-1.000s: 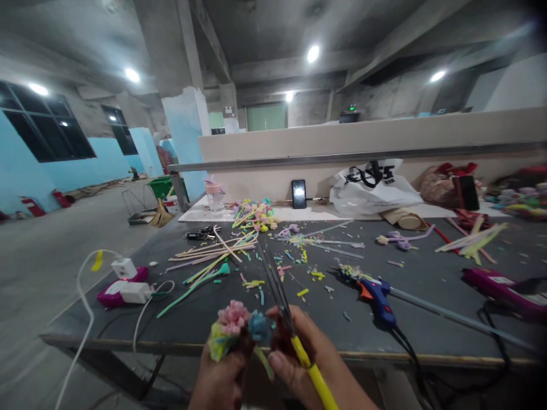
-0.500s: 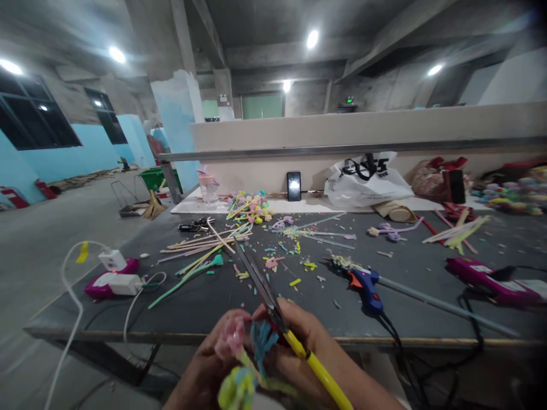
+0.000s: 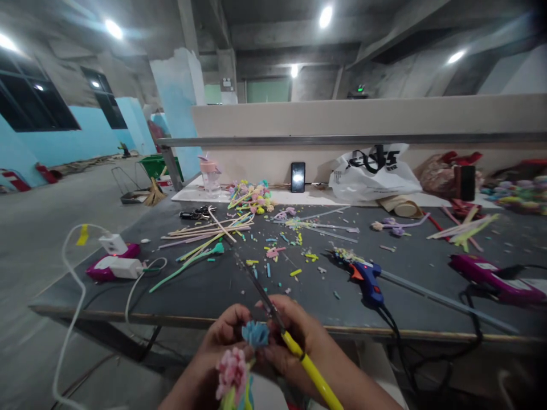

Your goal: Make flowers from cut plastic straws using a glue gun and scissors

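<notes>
My left hand (image 3: 216, 350) is closed at the near side of the table, its fingertips against a blue pipe-cleaner flower (image 3: 255, 333). Across from it, my right hand (image 3: 301, 341) keeps a pair of scissors (image 3: 314, 378) with yellow handles tucked in its grip, blades pointing away over the tabletop. My right fingertips also touch the blue flower from its other side. Just below, a pink pipe-cleaner flower (image 3: 232, 370) with yellow-green and blue fuzzy stems stands by my left hand. How the stems are held is hidden.
Pipe-cleaner stems (image 3: 205, 230) and coloured clippings (image 3: 296, 273) litter the dark table (image 3: 179, 302). A blue glue gun (image 3: 370, 279) lies right, with cords hanging over the front edge. Purple power strips (image 3: 96, 270) are left and right. A phone (image 3: 298, 177) and white bag (image 3: 376, 176) stand behind.
The blue piece has gone from drooping strands to a rounder, upright tuft between my hands. The pink flower has moved lower, and the yellow bloom has dropped out of sight.
</notes>
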`<state>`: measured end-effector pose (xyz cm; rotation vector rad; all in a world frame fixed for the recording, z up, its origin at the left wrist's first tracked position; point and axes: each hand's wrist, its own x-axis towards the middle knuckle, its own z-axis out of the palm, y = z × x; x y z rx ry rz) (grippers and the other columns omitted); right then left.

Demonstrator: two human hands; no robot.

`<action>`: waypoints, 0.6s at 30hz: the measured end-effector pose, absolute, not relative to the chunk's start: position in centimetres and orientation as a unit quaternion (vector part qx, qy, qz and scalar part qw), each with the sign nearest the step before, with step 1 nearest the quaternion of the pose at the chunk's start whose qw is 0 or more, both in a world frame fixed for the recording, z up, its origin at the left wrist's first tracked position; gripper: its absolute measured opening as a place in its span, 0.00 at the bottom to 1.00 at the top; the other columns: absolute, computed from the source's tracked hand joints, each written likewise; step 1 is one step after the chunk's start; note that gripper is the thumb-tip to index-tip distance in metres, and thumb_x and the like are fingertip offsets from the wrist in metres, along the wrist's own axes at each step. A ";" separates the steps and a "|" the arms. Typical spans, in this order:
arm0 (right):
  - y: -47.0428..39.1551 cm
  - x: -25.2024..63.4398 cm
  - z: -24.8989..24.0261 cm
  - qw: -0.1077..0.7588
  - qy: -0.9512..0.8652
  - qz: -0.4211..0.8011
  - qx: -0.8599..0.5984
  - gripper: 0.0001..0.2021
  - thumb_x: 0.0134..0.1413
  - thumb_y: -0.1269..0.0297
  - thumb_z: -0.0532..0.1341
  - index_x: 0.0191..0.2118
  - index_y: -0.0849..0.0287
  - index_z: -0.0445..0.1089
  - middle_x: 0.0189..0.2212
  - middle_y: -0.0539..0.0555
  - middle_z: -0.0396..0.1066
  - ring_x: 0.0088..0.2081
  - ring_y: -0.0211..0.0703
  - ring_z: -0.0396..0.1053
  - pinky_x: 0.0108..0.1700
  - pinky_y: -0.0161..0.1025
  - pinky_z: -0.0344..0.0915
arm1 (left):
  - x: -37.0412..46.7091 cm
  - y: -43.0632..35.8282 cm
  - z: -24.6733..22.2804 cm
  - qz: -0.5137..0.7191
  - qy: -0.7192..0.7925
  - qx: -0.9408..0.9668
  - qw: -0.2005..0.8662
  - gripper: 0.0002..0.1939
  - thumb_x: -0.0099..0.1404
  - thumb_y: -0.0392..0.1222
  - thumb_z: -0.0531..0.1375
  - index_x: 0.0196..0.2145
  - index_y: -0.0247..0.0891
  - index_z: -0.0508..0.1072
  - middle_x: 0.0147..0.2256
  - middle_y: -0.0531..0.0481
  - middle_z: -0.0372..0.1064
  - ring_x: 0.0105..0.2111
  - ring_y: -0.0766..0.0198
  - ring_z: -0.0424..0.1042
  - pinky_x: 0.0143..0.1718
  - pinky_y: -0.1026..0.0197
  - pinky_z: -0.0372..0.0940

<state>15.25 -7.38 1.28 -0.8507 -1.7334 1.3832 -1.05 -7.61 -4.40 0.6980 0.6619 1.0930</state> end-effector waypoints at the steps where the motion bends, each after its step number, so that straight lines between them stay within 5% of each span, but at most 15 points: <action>1: -7.4 15.2 1.0 0.383 -0.669 0.544 -0.333 0.19 0.43 0.74 0.59 0.44 0.54 0.60 0.28 0.45 0.62 0.27 0.31 0.59 0.29 0.28 0.58 | -1.1 -7.7 -4.4 0.508 0.307 0.321 0.738 0.19 0.39 0.37 0.70 0.29 0.39 0.69 0.24 0.52 0.72 0.23 0.64 0.71 0.25 0.66 0.62; 12: -7.6 14.2 0.8 0.424 -0.577 0.597 -0.361 0.18 0.44 0.64 0.63 0.43 0.54 0.61 0.24 0.43 0.56 0.23 0.30 0.54 0.25 0.28 0.53 | -1.1 -9.2 -2.1 0.511 0.423 0.453 0.596 0.09 0.44 0.34 0.67 0.27 0.37 0.75 0.26 0.51 0.73 0.30 0.63 0.70 0.34 0.65 0.64; 18: -7.3 15.3 -0.3 0.432 -0.668 0.454 -0.401 0.15 0.50 0.65 0.57 0.46 0.53 0.60 0.25 0.46 0.61 0.23 0.33 0.59 0.25 0.29 0.58 | -0.6 -9.3 -1.4 0.618 0.419 0.286 0.601 0.14 0.38 0.39 0.71 0.26 0.38 0.74 0.25 0.53 0.73 0.25 0.66 0.70 0.27 0.67 0.64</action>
